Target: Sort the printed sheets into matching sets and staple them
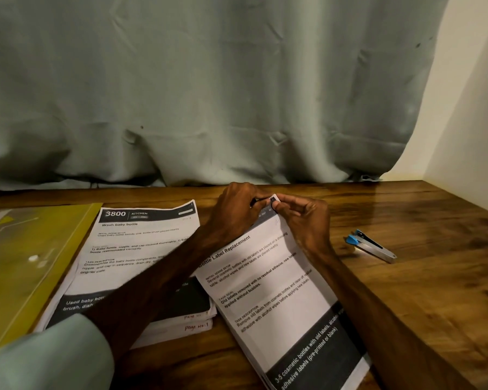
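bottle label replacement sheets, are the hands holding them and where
Yes. Both the left hand and right hand pinch the far top corner of the Bottle Label Replacement sheets, fingertips meeting there. The stapler lies untouched on the table.

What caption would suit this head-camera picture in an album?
Both hands, left and right, pinch the top corner of the printed "Bottle Label Replacement" sheets; a blue-tipped metal stapler lies on the wooden table.

The left hand (pixel 234 212) and its forearm hide the top left corner and heading of the tilted sheet (pixel 276 291) and part of the stack (pixel 141 249) beneath. Between both hands, a small dark thing at the corner is too small to tell. The folder (pixel 26 263) runs off the left edge.
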{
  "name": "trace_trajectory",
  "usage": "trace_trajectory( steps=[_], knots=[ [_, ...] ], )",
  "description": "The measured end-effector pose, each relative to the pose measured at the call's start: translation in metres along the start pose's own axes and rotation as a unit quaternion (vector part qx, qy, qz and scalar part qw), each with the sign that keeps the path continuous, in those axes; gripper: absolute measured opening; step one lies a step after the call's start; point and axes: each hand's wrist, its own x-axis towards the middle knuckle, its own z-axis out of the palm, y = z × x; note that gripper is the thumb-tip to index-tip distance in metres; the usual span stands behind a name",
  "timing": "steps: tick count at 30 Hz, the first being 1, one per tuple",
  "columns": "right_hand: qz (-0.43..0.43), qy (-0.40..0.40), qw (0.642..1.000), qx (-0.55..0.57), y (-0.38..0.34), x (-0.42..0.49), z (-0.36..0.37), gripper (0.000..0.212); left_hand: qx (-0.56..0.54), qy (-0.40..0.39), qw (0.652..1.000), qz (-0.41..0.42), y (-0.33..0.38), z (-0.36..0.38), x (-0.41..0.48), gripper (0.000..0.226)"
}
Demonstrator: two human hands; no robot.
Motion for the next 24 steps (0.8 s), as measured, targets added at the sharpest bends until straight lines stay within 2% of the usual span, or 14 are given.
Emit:
trace_trajectory(
  steps=[2,6,11,14,18,24],
  knots=[
    [-0.003,0.006,1.0,0.0,0.0,0.0,0.0,0.031,0.009,-0.008,1.0,-0.003,-0.001,0.001,0.0,0.033],
    [-0.004,0.009,1.0,-0.003,0.0,0.0,0.0,0.031,0.029,-0.015,0.999,0.007,-0.001,0.001,0.0,0.024],
    [0.012,0.007,1.0,0.006,0.0,0.001,-0.002,0.027,0.026,-0.012,0.999,0.023,-0.001,0.002,0.0,0.03],
    [0.047,0.002,0.998,0.033,-0.001,0.002,-0.003,0.022,-0.007,0.003,1.0,0.005,0.001,0.0,-0.001,0.019],
    [0.088,0.007,0.995,0.053,-0.002,0.003,-0.004,0.011,-0.041,0.021,0.999,-0.018,0.006,-0.004,-0.002,0.022],
    [0.07,0.005,0.997,0.023,-0.003,0.004,-0.004,0.02,-0.091,0.002,0.994,-0.061,0.006,-0.009,-0.001,0.017]
  ],
)
